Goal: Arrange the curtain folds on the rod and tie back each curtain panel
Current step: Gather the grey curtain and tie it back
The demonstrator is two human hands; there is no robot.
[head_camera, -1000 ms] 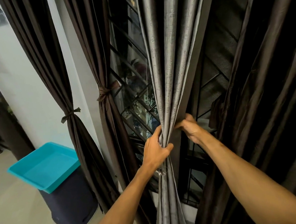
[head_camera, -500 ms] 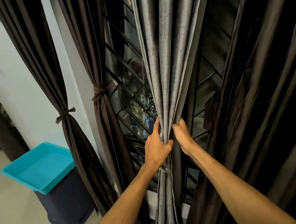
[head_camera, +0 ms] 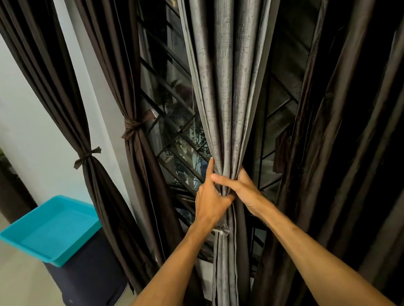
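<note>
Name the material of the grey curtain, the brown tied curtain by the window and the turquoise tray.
The grey curtain looks like woven cloth, perhaps polyester: slubby streaked weave, dull sheen. The brown tied curtain seems a smoother, satin-like fabric: glossy highlights along its folds. The turquoise tray is likely moulded plastic: uniform colour, rounded rim.

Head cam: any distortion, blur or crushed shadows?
Head view: wide-angle distortion, with the tied brown curtain at far left slanting outward. On the right of the head view, the dark curtain is crushed near black. White wall bright, not clipped. Left hand, right hand and grey curtain are sharp, no motion blur.
</note>
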